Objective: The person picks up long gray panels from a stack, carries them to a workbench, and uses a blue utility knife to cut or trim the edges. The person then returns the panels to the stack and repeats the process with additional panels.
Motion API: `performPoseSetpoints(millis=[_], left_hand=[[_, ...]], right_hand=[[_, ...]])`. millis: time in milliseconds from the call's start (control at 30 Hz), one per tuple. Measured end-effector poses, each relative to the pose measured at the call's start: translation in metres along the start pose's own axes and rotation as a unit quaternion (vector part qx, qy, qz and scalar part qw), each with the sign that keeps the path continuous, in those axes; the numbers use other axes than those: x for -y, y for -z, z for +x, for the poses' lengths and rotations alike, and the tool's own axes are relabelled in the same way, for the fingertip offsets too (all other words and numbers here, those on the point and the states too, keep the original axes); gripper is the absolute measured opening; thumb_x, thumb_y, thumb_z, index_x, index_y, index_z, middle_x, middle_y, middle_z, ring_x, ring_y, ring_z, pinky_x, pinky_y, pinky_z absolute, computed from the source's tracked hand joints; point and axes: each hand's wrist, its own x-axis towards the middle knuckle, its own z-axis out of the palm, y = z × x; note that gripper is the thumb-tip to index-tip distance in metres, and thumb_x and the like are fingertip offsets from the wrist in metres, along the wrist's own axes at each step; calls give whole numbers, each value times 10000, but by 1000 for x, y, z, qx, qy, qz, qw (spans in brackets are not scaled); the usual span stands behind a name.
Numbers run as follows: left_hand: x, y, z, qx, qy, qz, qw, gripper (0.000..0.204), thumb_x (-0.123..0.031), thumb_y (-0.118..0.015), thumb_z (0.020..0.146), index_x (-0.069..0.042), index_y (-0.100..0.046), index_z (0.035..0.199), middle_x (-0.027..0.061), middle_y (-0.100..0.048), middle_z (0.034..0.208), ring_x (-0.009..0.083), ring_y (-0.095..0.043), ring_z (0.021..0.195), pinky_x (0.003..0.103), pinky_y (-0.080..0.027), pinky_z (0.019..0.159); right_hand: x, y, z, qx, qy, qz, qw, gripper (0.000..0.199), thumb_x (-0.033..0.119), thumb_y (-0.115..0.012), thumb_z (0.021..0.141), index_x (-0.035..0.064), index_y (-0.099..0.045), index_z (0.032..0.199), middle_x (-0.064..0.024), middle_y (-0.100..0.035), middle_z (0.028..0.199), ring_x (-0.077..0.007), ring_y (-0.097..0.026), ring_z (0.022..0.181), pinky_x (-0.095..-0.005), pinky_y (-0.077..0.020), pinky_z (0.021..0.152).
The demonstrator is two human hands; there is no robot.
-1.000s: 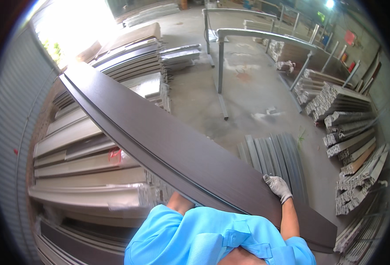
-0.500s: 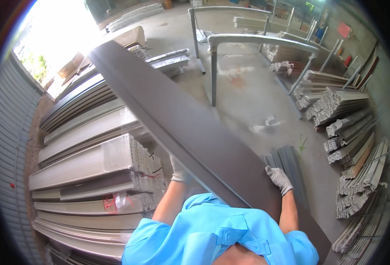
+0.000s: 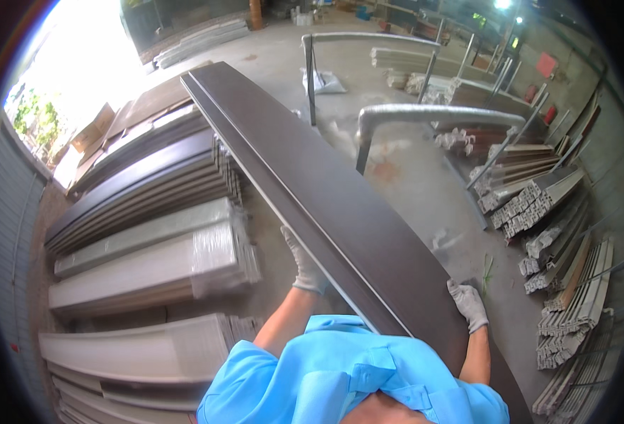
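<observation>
Right hand (image 3: 469, 307) gripping brown panel (image 3: 354, 205) by right edge, left hand (image 3: 306, 265) at opposite edge, grip unclear

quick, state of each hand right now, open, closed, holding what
Left hand: at the left edge of the long dark-brown panel, fingers partly hidden; closure unclear.
Right hand: closed on the panel's right edge.

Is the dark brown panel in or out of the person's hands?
In: the left hand is at the left edge of the panel, the right hand grips its right edge.
</observation>
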Motion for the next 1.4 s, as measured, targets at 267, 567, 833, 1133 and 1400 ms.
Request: performPoseSetpoints(millis=[267,567,833,1133,1400], left_hand=[[-31,-55,196,26,102,-69,992,821,-829,-364,896,-122,-589,1249,79,-611,1107,213,-627,992,350,-568,850],[3,-149,410,123,114,-43,985,880,-845,-322,888,-121,-539,1339,88,-601,1228,241,-607,1131,372,-555,955],[39,-220,605,170,184,-115,961,890,-866,-343,866,-132,-540,1330,108,-596,1206,256,-614,1148,382,-566,967],[61,-269,857,166,188,-95,963,916,-862,-350,866,-133,-501,1398,105,-558,1317,269,-564,1213,405,-531,991],[90,-253,1020,128,157,-19,979,940,-847,-373,877,-115,-440,1462,100,-530,1350,270,-538,1225,396,-496,1027]], right_hand=[[109,40,105,-61,-31,16,998,814,737,-514,917,-58,-586,759,-190,-494,605,-212,-529,620,-434,-418,616],[162,108,290,-103,-55,-45,992,817,725,-483,939,-68,-661,860,-202,-581,649,-256,-591,648,-430,-456,661],[206,168,454,-130,-50,-80,987,825,724,-453,951,-71,-657,872,-235,-584,680,-360,-547,665,-465,-462,713],[277,170,694,-221,-81,-88,968,785,701,-486,944,-49,-710,892,-297,-660,829,-458,-656,865,-507,-469,775],[303,161,852,-150,-77,-60,984,854,762,-442,918,-43,-727,910,-298,-678,841,-470,-661,928,-513,-477,827]])
